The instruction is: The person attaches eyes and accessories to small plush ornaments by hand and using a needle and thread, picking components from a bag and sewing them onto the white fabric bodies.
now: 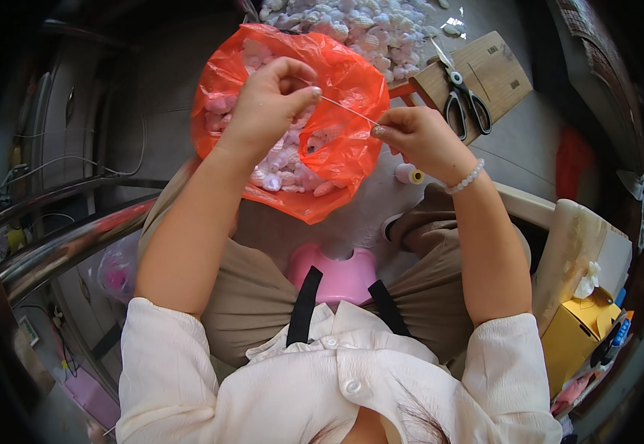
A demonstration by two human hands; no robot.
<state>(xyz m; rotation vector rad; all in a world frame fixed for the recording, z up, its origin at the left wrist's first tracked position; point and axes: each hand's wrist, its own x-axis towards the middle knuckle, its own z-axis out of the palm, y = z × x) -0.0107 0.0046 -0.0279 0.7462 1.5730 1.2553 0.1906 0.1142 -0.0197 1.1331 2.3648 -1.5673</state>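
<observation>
A thin white thread (350,110) runs taut between my two hands. My left hand (275,102) pinches one end between thumb and forefinger, over the open red plastic bag (355,72). The other end is pinched by my right hand (411,130), at the bag's right edge. Inside the bag lie many small white and pale pink crocheted pieces (283,166). Below my right hand, a spool of white thread (409,174) lies on the floor. Whether a needle is on the thread, I cannot tell.
Black-handled scissors (461,97) rest on a wooden board stool (494,72) at the right. Behind the bag is a heap of white crocheted pieces (366,33). A pink plastic stool (333,272) is between my legs. Metal rails (78,244) run along the left; a yellow tissue box (577,333) stands right.
</observation>
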